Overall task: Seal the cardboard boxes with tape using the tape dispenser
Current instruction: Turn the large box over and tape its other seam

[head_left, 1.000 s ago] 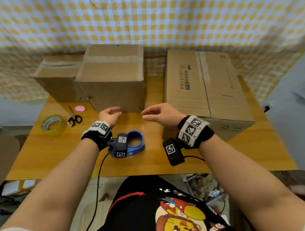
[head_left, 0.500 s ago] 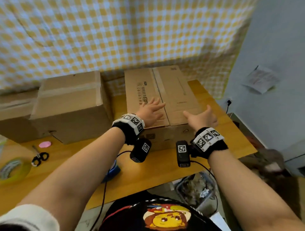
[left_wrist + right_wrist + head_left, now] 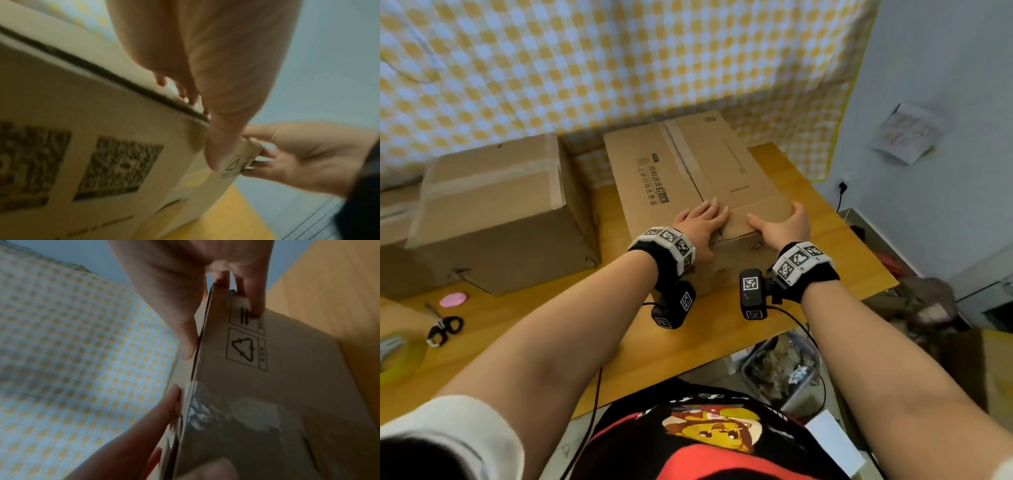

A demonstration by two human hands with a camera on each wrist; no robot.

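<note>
A large printed cardboard box (image 3: pixel 688 171) lies on the right of the wooden table (image 3: pixel 551 335), a tape strip running along its top seam. My left hand (image 3: pixel 702 222) lies with fingers flat on the near top flap and the thumb hooked down the front face (image 3: pixel 222 146). My right hand (image 3: pixel 782 226) clasps the near right corner, thumb on top and fingers on the side (image 3: pixel 252 305). Shiny clear tape (image 3: pixel 197 415) covers part of the front face. No tape dispenser shows in any view.
A taped plain box (image 3: pixel 493 212) stands to the left, another box (image 3: pixel 393 212) behind it. Scissors (image 3: pixel 445 329), a pink disc (image 3: pixel 453 300) and a yellow tape roll (image 3: pixel 397 356) lie at the far left. A bin (image 3: pixel 780 370) sits under the table's right front edge.
Both hands moved right from the table's middle onto the printed box and now hold its near top edge. The view swung right; the blue dispenser dropped out of sight.
</note>
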